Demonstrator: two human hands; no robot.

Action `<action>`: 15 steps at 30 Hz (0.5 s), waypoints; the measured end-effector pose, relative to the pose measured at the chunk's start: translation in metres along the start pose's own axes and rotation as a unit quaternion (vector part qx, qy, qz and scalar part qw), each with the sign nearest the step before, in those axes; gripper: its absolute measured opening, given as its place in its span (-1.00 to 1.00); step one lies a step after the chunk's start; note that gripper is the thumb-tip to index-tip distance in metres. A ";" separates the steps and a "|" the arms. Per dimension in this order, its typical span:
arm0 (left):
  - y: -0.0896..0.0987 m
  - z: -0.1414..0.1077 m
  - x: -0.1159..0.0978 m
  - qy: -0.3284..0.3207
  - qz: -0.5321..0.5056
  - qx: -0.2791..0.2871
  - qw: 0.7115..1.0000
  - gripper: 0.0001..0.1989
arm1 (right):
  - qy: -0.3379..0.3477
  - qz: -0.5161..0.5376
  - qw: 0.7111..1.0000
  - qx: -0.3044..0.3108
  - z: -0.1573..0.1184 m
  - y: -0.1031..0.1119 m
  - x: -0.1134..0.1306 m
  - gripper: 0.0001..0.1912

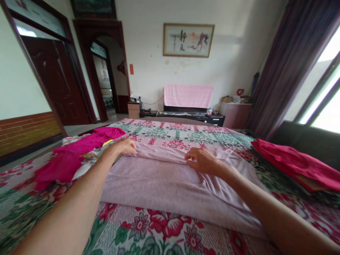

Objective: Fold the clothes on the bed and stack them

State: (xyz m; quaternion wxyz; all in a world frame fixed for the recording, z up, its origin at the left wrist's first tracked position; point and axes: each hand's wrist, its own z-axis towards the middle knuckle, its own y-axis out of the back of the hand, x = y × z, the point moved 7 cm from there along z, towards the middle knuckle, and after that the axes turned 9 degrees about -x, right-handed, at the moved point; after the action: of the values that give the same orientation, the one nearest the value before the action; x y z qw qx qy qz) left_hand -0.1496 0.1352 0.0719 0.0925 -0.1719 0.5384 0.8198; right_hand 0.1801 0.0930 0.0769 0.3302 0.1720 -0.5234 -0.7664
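Note:
A pale pinkish-grey cloth point(162, 180) lies spread on a flowered cover point(170, 223), with its far edge folded over and wrinkles toward the right. At the upper left of the cloth, my left hand point(126, 147) is closed, its fingers pinching the far edge. My right hand point(203, 160) grips the same folded strip farther right, thumb and fingers bent around the fabric. Between the two hands the strip runs nearly straight.
Bright pink clothing point(71, 152) lies in a heap on the left. Folded red cloth point(297, 163) is stacked at the right edge. Beyond the cover stands a low black cabinet point(215, 120), with a pink towel point(188, 95) draped above it.

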 end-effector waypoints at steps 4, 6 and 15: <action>-0.013 -0.013 -0.004 -0.026 0.051 0.129 0.990 -0.82 | 0.000 -0.022 0.999 0.036 -0.004 -0.027 0.012 -0.74; -0.010 -0.012 0.000 -0.018 0.070 0.099 0.992 -0.79 | -0.018 -0.038 0.999 0.034 -0.006 -0.031 0.009 -0.74; -0.002 -0.004 0.012 0.007 0.048 0.015 0.999 -0.90 | -0.019 -0.031 0.999 -0.019 -0.006 -0.025 0.006 -0.75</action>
State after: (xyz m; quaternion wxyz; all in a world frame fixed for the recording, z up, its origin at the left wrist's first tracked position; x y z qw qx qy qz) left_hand -0.1591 0.1318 0.0639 0.0515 -0.1501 0.5590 0.8138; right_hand 0.1707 0.0907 0.0519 0.2994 0.1672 -0.5095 -0.7892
